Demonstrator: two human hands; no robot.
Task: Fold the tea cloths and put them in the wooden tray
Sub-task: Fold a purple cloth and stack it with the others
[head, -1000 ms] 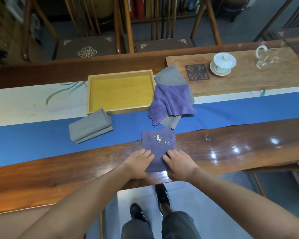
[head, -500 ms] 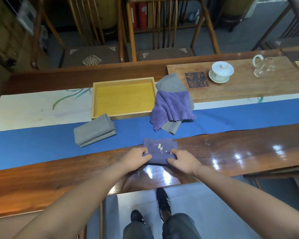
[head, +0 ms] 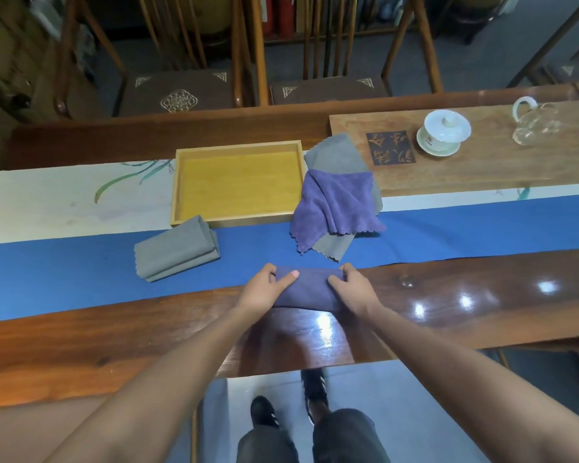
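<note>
Both my hands now grip the small purple cloth (head: pixel 306 289) at its ends, my left hand (head: pixel 264 289) with thumb on top and fingers curled over the far edge, my right hand (head: pixel 351 289) pinching the other end. Half a second ago the cloth lay taller with its yellow embroidered flowers showing; now it is doubled into a narrow band and the flowers are hidden. It lies on the dark table (head: pixel 482 295), its far edge at the blue runner (head: pixel 64 265). The wooden tray (head: pixel 238 221) holds no cloth; a folded grey cloth (head: pixel 176 250) touches its near corner, and a loose purple cloth (head: pixel 336 205) lies over a grey one (head: pixel 338 155) just right of it.
</note>
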